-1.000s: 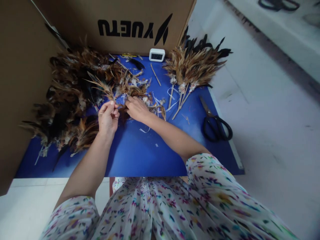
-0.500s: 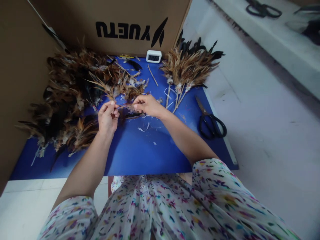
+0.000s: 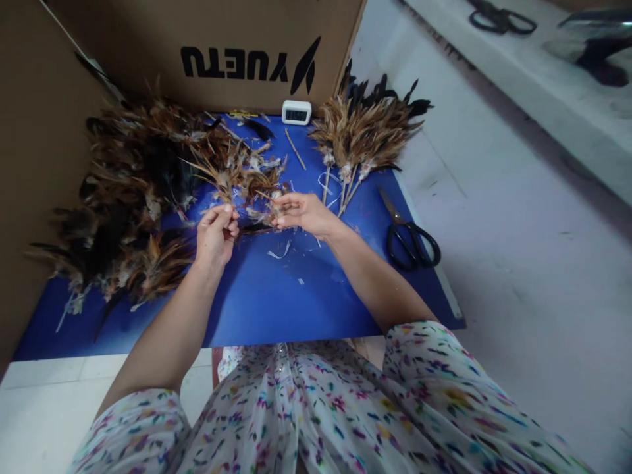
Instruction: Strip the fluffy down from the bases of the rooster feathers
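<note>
My left hand (image 3: 216,232) is closed in a pinch on a small bunch of brown feathers (image 3: 223,179), whose tips point up and to the left. To its right, my right hand (image 3: 307,214) has its thumb and fingers apart, beside loose feathers and fluff (image 3: 264,214) on the blue table (image 3: 291,309). A thin brown piece lies by its fingertips; whether they touch it I cannot tell. Left of and behind my hands spreads a large heap of brown and black feathers (image 3: 143,158).
Feather bundles on sticks (image 3: 365,131) lie at the back right. Black-handled scissors (image 3: 412,243) rest near the right edge. A white digital clock (image 3: 297,112) stands before a cardboard box (image 3: 237,26). A thin stick (image 3: 295,149) and a white string scrap (image 3: 280,251) are on the table.
My right hand's fingers have spread from a pinch and moved slightly away from my left hand. The left hand keeps its pinch on the feathers. The whole view has shifted a little.
</note>
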Demonstrator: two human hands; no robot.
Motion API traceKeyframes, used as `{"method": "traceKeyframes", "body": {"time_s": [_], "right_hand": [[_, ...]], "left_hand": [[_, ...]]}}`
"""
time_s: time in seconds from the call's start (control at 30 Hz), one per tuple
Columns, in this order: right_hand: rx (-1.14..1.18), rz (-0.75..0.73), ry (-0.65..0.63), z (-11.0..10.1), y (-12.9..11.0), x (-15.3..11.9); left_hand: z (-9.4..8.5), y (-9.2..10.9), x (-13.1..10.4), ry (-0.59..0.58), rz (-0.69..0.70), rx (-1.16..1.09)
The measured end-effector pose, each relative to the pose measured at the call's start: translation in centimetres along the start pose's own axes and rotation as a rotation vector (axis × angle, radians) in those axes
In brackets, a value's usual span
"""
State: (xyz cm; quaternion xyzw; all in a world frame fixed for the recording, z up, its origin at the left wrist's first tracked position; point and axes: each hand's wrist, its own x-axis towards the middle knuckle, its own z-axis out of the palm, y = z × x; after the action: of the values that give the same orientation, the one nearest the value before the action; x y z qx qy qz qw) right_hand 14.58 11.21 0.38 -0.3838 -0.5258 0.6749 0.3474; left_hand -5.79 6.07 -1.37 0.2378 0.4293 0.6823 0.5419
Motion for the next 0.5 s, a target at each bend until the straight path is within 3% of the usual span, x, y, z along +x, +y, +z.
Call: {"method": "traceKeyframes", "body": {"time_s": [0.23,0.5], "right_hand": [[0.006,0.001,0.061,0.3,-0.4,0.0],[-0.143,-0.108,0.087,0.1,-1.3,-0.1]], "left_hand": [[0.5,0.1,-0.4,-0.001,-0.032,0.022],[1.0,0.2,-1.0,-0.02,-0.054,0.043]]}}
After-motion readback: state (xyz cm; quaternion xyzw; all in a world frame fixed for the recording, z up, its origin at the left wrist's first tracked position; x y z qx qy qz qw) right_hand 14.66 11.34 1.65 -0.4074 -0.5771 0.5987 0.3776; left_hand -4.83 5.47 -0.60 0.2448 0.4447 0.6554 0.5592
